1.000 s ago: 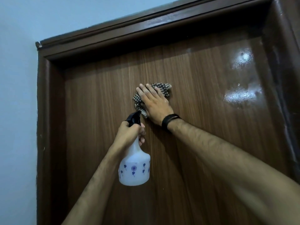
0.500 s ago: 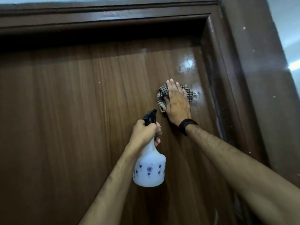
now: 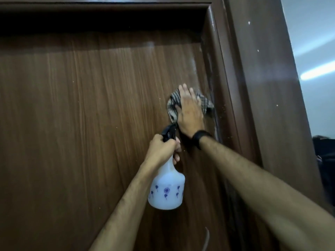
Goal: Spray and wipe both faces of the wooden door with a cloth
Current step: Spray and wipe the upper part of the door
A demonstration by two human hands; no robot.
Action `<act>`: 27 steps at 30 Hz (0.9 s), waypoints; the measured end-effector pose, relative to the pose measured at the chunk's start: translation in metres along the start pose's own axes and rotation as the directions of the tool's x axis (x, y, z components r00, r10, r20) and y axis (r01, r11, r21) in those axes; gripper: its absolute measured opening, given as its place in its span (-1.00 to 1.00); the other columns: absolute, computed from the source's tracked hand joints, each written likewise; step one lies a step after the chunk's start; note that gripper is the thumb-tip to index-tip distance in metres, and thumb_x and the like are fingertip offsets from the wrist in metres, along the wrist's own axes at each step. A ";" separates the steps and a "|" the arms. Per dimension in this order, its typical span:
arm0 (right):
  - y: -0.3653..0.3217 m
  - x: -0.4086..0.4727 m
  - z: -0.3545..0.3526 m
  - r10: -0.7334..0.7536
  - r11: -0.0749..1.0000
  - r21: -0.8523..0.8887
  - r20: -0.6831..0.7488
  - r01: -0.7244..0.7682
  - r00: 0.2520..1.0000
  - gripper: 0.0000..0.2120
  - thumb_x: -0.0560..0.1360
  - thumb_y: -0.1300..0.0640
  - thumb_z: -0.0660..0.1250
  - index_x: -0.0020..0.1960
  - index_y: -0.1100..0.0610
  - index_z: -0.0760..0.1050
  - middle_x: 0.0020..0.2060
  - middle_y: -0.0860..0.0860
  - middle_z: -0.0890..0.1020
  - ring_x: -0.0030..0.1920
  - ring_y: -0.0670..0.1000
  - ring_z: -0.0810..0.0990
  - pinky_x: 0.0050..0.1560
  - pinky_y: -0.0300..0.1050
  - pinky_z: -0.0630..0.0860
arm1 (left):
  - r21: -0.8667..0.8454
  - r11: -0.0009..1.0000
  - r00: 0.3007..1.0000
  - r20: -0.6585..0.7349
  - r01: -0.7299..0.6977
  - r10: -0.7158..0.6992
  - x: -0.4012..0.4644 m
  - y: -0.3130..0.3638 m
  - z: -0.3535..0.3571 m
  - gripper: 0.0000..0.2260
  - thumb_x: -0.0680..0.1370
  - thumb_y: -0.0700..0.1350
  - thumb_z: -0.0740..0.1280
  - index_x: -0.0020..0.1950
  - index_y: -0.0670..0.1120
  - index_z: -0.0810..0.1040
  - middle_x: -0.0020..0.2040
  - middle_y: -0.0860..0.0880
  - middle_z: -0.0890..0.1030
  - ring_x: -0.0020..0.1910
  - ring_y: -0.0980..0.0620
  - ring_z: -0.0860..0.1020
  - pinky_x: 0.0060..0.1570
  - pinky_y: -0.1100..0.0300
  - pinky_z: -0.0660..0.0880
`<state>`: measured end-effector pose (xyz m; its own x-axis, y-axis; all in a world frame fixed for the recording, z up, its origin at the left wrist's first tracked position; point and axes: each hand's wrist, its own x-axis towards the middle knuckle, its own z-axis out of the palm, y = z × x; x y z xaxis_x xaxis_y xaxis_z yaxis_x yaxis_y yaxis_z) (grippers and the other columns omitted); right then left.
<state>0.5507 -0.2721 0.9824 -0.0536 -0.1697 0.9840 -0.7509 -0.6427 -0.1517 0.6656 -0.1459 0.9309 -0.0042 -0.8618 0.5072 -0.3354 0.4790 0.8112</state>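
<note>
Checked cloth (image 3: 172, 104) under flat right hand (image 3: 190, 113) against wooden door (image 3: 90, 105).

Views: a single view is given, taken from the person's head.
Direction: the view is aimed forward and somewhat upward at the upper right corner of the wooden door (image 3: 90, 115).
Nearness: the door is seen at arm's reach and most of the frame is filled by it.
Edges: the top of the door frame (image 3: 253, 87) is laid along the upper edge; its right post is slanted down the right of the frame, with a strip of wall (image 3: 311, 42) beyond it.
Foreground: both forearms are entered from the lower edge.
Lens: straight lines are bent by the wide angle.
Overlap: none.
</note>
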 end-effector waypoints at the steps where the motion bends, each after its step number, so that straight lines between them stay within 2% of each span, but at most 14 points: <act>1: 0.004 0.018 -0.004 -0.005 1.000 0.003 0.007 0.005 1.000 -0.42 0.64 0.12 0.17 0.60 0.10 0.06 0.59 0.02 0.13 0.59 0.06 0.01 0.57 0.13 -0.03 | -0.004 1.000 1.000 -0.008 0.001 -0.001 0.003 0.004 0.003 -0.90 0.49 -0.32 0.33 -0.08 -0.15 0.58 -0.31 -0.09 0.58 -0.37 -0.01 0.56 -0.35 0.13 0.48; 3: 0.013 0.036 -0.010 -0.032 0.999 0.005 0.009 0.032 0.999 -0.44 0.65 0.10 0.16 0.60 0.11 0.06 0.59 0.03 0.13 0.59 0.07 0.02 0.57 0.11 -0.03 | -0.004 1.000 1.000 -0.024 0.002 -0.002 0.006 0.008 0.011 -0.90 0.47 -0.31 0.33 -0.08 -0.14 0.59 -0.30 -0.13 0.57 -0.35 -0.04 0.55 -0.34 0.12 0.48; 6: 0.027 0.015 -0.006 -0.022 0.999 0.039 -0.046 0.024 0.999 -0.43 0.64 0.12 0.17 0.60 0.11 0.07 0.59 0.03 0.14 0.59 0.07 0.02 0.57 0.11 -0.03 | -0.010 1.000 0.999 -0.031 0.012 -0.012 0.003 0.006 0.023 -0.91 0.42 -0.28 0.33 -0.13 -0.13 0.58 -0.28 -0.16 0.56 -0.36 -0.06 0.54 -0.35 0.13 0.47; 10: 0.042 -0.081 -0.001 0.083 0.987 0.146 -0.062 -0.073 0.995 -0.38 0.62 0.19 0.19 0.61 0.11 0.03 0.60 0.03 0.08 0.60 0.03 -0.07 0.58 0.03 -0.05 | -0.042 0.998 0.997 -0.056 0.054 -0.057 -0.005 -0.008 0.040 -0.90 0.35 -0.25 0.34 -0.18 -0.10 0.58 -0.28 -0.19 0.54 -0.41 -0.06 0.52 -0.40 0.15 0.44; 13: 0.050 -0.153 -0.001 0.086 0.987 0.136 -0.012 -0.084 0.996 -0.39 0.62 0.18 0.18 0.61 0.13 0.02 0.61 0.03 0.04 0.60 0.02 -0.09 0.58 -0.01 -0.08 | -0.044 0.995 0.990 -0.102 0.089 -0.093 -0.008 -0.017 0.048 -0.88 0.37 -0.30 0.34 -0.24 -0.08 0.59 -0.31 -0.19 0.53 -0.42 -0.08 0.50 -0.42 0.17 0.41; 15: 0.054 -0.172 0.000 0.097 0.988 0.122 0.000 -0.096 0.995 -0.39 0.63 0.17 0.18 0.61 0.13 0.02 0.61 0.02 0.04 0.60 0.03 -0.09 0.58 0.00 -0.06 | -0.033 0.995 0.988 -0.120 0.098 -0.101 -0.010 -0.020 0.052 -0.82 0.39 -0.32 0.34 -0.29 -0.05 0.60 -0.32 -0.20 0.53 -0.41 -0.10 0.49 -0.43 0.17 0.41; 18: 0.052 -0.137 -0.001 0.125 0.976 0.184 -0.035 -0.116 0.992 -0.36 0.62 0.21 0.21 0.61 0.12 0.02 0.61 0.02 0.04 0.60 0.03 -0.09 0.58 -0.04 -0.05 | -0.048 0.994 0.983 -0.152 0.098 -0.104 -0.013 -0.018 0.059 -0.86 0.38 -0.31 0.33 -0.26 -0.07 0.58 -0.28 -0.22 0.54 -0.42 -0.08 0.49 -0.42 0.16 0.42; 22: 0.038 -0.025 -0.001 0.138 0.969 0.223 -0.142 -0.104 0.980 -0.38 0.58 0.23 0.26 0.59 0.18 0.11 0.58 0.11 0.14 0.59 0.11 0.04 0.57 -0.01 0.02 | -0.028 0.996 0.981 -0.174 0.084 -0.088 -0.012 -0.007 0.061 -0.91 0.39 -0.30 0.33 -0.17 -0.13 0.56 -0.25 -0.19 0.53 -0.41 -0.05 0.51 -0.39 0.15 0.45; 24: 0.031 0.015 -0.001 0.168 0.967 0.224 -0.214 -0.119 0.962 -0.43 0.56 0.23 0.31 0.53 0.22 0.23 0.54 0.18 0.21 0.54 0.16 0.17 0.52 0.03 0.20 | -0.020 0.997 0.981 -0.176 0.075 -0.077 -0.010 -0.001 0.057 -0.90 0.41 -0.32 0.33 -0.15 -0.14 0.56 -0.24 -0.19 0.53 -0.41 -0.03 0.52 -0.38 0.15 0.45; 26: 0.028 0.023 -0.001 0.159 0.978 0.175 -0.288 -0.111 0.944 -0.52 0.53 0.24 0.34 0.43 0.21 0.37 0.45 0.19 0.33 0.43 0.18 0.30 0.36 0.05 0.44 | -0.015 0.998 0.981 -0.183 0.058 -0.060 -0.008 0.005 0.051 -0.89 0.43 -0.33 0.32 -0.13 -0.14 0.55 -0.23 -0.19 0.52 -0.41 -0.02 0.51 -0.37 0.14 0.44; 27: 0.029 0.020 -0.002 0.138 0.985 0.142 -0.312 -0.097 0.940 -0.55 0.52 0.24 0.34 0.40 0.19 0.40 0.39 0.17 0.39 0.37 0.17 0.34 0.28 0.04 0.50 | -0.015 0.999 0.981 -0.189 0.046 -0.048 -0.006 0.008 0.048 -0.88 0.45 -0.34 0.32 -0.13 -0.14 0.55 -0.23 -0.19 0.52 -0.40 -0.02 0.51 -0.37 0.13 0.44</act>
<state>0.5270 -0.2925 0.9976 -0.3591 -0.0148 0.9332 -0.6410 -0.7228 -0.2582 0.6174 -0.1449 0.9201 0.1895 -0.8368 0.5137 -0.3206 0.4418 0.8379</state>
